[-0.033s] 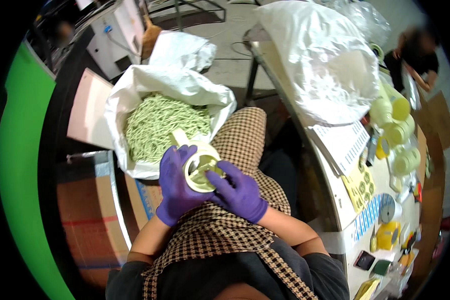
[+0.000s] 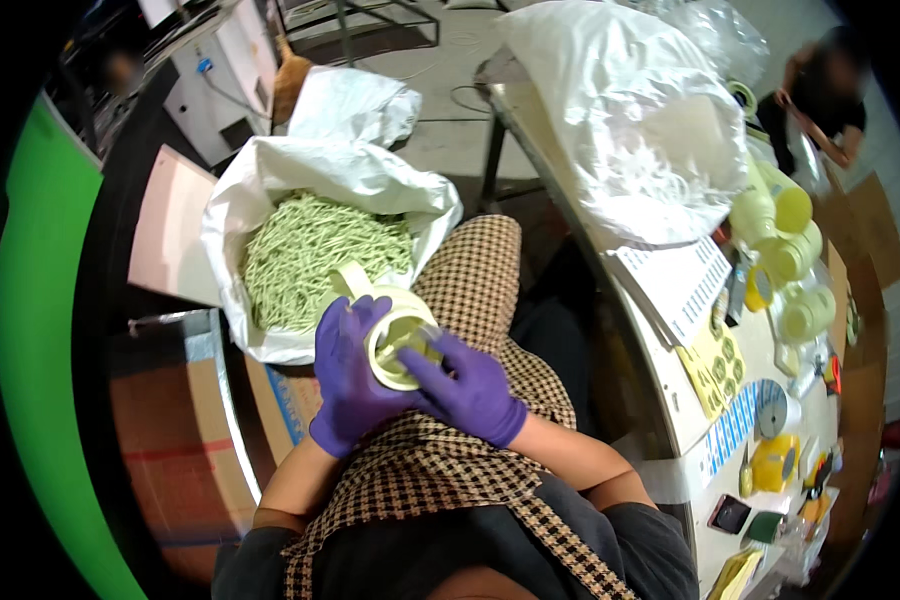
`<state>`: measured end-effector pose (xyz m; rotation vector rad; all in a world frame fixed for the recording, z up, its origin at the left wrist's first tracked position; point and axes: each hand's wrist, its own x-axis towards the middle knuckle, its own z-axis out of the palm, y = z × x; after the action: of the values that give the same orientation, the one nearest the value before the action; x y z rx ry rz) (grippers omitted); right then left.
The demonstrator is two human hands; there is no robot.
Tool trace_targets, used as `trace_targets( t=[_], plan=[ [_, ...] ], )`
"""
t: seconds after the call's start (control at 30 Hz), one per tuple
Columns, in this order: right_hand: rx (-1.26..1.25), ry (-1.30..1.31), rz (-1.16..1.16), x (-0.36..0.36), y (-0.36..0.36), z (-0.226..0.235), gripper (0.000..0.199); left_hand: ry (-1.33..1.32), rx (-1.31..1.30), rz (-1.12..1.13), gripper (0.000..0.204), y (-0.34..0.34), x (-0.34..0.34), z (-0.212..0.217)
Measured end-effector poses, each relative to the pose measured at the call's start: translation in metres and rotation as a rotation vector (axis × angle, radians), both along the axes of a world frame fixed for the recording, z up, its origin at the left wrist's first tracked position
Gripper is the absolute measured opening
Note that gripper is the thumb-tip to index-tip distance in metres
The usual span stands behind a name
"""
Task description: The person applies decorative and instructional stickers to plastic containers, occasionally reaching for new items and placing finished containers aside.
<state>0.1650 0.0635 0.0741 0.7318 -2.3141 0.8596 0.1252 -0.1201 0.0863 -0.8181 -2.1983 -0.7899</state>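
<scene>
My left hand [image 2: 350, 375], in a purple glove, is wrapped around a cream cup with a handle [image 2: 402, 312] and holds it over my lap. My right hand [image 2: 467, 392], also gloved in purple, steadies the cup's rim, and its fingers reach into the opening. Something pale green shows inside the cup. Just beyond the cup stands an open white sack [image 2: 232, 215] full of pale green strands [image 2: 310, 255]. A brown checked apron covers my lap.
To my right a table [image 2: 670, 400] holds a big clear bag of white pieces [image 2: 635, 130], yellow-green bottles [image 2: 785, 250], sticker sheets and a tape roll [image 2: 770, 405]. Another person [image 2: 825, 85] is at its far end. A cardboard box [image 2: 185, 430] stands at my left.
</scene>
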Motion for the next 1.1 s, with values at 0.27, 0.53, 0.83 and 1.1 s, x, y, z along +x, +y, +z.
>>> trace_targets(
  t=[0.27,0.53,0.83,1.1],
  plan=[
    [0.293,-0.352,0.021,-0.008,0.005,-0.009,0.042,-0.031,-0.112,-0.139,0.091,0.01,-0.003,0.007],
    [0.145,-0.227,0.309,-0.056,0.034,0.007,0.075,-0.301,0.187,-0.075,0.12,-0.01,-0.075,-0.022],
    [0.189,0.034,-1.055,-0.092,0.321,0.062,0.04,0.022,0.458,0.067,0.111,-0.073,-0.098,0.053],
    [0.022,-0.137,-1.019,-0.132,0.418,0.015,0.039,-0.398,0.294,-0.14,0.131,-0.044,-0.034,-0.03]
  ],
)
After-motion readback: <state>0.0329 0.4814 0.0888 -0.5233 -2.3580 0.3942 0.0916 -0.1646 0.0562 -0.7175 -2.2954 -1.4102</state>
